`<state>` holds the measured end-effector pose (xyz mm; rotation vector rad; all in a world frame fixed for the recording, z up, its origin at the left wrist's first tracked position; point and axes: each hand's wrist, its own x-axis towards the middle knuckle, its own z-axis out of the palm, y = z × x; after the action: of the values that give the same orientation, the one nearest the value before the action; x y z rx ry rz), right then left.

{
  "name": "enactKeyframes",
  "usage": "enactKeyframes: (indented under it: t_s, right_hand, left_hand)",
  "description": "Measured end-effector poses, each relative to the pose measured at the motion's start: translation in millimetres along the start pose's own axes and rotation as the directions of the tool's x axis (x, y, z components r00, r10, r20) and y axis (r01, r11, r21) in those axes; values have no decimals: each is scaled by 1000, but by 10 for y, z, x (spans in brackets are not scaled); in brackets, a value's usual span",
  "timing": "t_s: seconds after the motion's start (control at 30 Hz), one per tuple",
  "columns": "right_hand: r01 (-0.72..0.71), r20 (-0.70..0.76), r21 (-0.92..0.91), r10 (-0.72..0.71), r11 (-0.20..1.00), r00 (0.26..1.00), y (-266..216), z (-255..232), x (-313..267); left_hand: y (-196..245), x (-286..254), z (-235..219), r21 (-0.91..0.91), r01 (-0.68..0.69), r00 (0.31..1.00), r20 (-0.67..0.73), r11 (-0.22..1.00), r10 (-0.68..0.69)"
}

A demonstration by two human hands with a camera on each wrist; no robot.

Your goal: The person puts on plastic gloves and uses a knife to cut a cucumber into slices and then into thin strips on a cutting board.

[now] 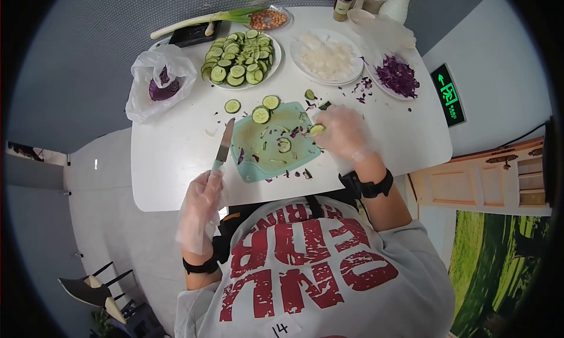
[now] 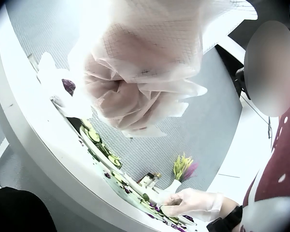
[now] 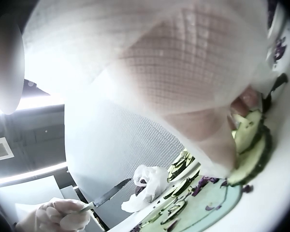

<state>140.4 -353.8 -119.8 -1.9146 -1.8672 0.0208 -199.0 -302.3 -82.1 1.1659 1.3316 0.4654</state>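
My gloved left hand (image 1: 202, 196) grips the light handle of a knife (image 1: 225, 141), its blade pointing up and away at the left edge of the green cutting board (image 1: 249, 172). In my gloved right hand (image 1: 343, 132), at the board's right edge, cucumber slices (image 3: 251, 147) are pinched between fingers and thumb. On the board lie a loose cucumber slice (image 1: 284, 145) and scraps of purple cabbage. Two more slices overlap its far left corner, and another cucumber slice (image 1: 232, 106) lies on the table just beyond.
Farther back stand a plate of sliced cucumber (image 1: 277, 67), a plate of pale white pieces (image 1: 296, 71) and a plate with shredded purple cabbage (image 1: 397, 76). A plastic bag (image 1: 141, 73) holding purple cabbage sits at the left. Spring onion (image 1: 194, 25), peanuts (image 1: 269, 18) and a spice bottle (image 1: 343, 6) line the back.
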Motion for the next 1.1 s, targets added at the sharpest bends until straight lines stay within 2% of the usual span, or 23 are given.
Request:
enactKeyframes:
  t_s: [0.07, 0.23, 0.27, 0.33, 0.37, 0.43, 0.67, 0.73, 0.83, 0.97, 1.03, 1.1]
  right_hand:
    - [-20, 1, 32, 20, 999, 1000, -31, -33, 19]
    - [-38, -37, 269, 49, 963, 998, -107, -230, 17]
    - [-38, -37, 272, 50, 962, 998, -129, -260, 28]
    - [51, -169, 285, -3, 957, 986, -162, -306, 36]
    - [44, -163, 288, 4, 957, 987, -182, -329, 40]
    - [93, -234, 183, -49, 979, 971, -237, -356, 80]
    - [237, -252, 263, -171, 935, 953, -513, -152, 142]
    - [288, -158, 277, -252, 917, 955, -631, -102, 148]
    - [326, -152, 248, -296, 912, 943, -790, 48, 127]
    - [287, -62, 302, -281, 909, 958, -903, 197, 77]
    - [202, 220, 92, -217, 975, 951, -960, 251, 27]
    - [219, 219, 116, -240, 969, 946, -974, 234, -42]
  left_hand:
    - [15, 22, 36, 28, 2, 1000, -1, 1000, -2]
    - [-42, 76, 47, 45, -14, 999, 30, 999, 13]
    - [-37, 67, 47, 50, -4, 1000, 25, 999, 3]
    - [-27, 26, 47, 59, 15, 1000, 22, 998, -16]
    - [-9, -5, 53, 48, 13, 1000, 8, 999, -14]
    - [-46, -29, 46, 41, 18, 1000, -3, 999, -18]
    - [-262, -73, -101, 29, 36, 998, -48, 999, -35]
    - [-304, -95, -136, 9, 50, 997, -64, 999, -49]
    - [-360, -98, -183, 20, 42, 997, -68, 999, -40]
    - [-397, -124, -204, -10, 39, 998, -46, 999, -39]
    - [-351, -158, -189, -5, 40, 998, -40, 999, -40]
    - [-304, -207, -168, 39, 77, 997, -27, 996, -76]
